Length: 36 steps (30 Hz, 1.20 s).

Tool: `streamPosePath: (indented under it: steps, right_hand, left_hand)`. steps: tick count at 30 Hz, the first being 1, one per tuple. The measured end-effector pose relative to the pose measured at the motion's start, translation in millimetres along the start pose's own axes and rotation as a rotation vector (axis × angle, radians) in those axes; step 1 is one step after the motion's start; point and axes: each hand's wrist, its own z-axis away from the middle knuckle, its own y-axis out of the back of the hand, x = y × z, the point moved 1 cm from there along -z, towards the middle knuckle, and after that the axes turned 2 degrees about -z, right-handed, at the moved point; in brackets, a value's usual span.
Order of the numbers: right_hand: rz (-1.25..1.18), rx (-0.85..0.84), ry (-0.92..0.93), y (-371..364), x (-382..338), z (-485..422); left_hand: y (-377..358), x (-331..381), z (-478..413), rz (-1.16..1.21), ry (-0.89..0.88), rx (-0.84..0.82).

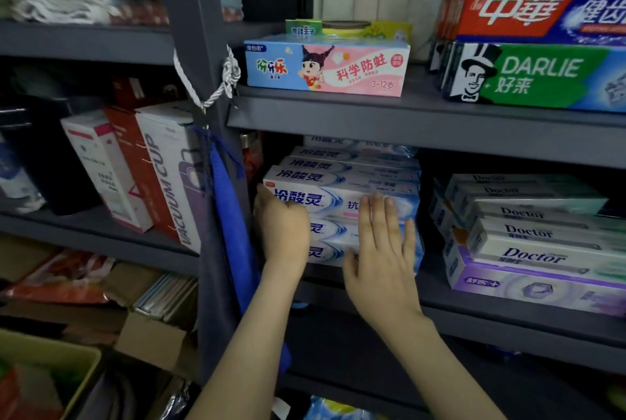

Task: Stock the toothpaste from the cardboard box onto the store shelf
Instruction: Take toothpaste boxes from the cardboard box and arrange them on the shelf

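Fingers of right hand straight, close together, flat on front of toothpaste boxes, likely squaring the stack on the shelf. Left hand steadies stack's left end; its fingers hidden, cannot tell.

The toothpaste stack sits on the shelf, left of the Doctor boxes.

The toothpaste boxes are white with blue swirls, the shelf dark grey, the cloth blue.
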Motion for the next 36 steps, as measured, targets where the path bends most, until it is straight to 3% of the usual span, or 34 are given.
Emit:
streamPosePath:
  steps: [14,18,26,31,36]
  right_hand:
    - [-0.048,0.009,-0.043,-13,-3,-3]
    - [-0.022,0.015,-0.041,-16,-2,-2]
    - [-0.006,0.007,-0.049,-16,-3,-1]
    - [0.006,-0.021,-0.045,-16,4,-1]
    - [-0.034,-0.053,-0.028,-7,8,3]
  left_hand:
    - [-2,-13,7,-0.101,-0.151,-0.054]
    - [1,-8,12,-0.232,-0.175,-0.096]
    - [-6,-23,26,-0.504,-0.504,-0.061]
    - [-8,-19,26,-0.546,-0.458,-0.179]
    - [-9,-18,30,-0.524,-0.471,-0.183]
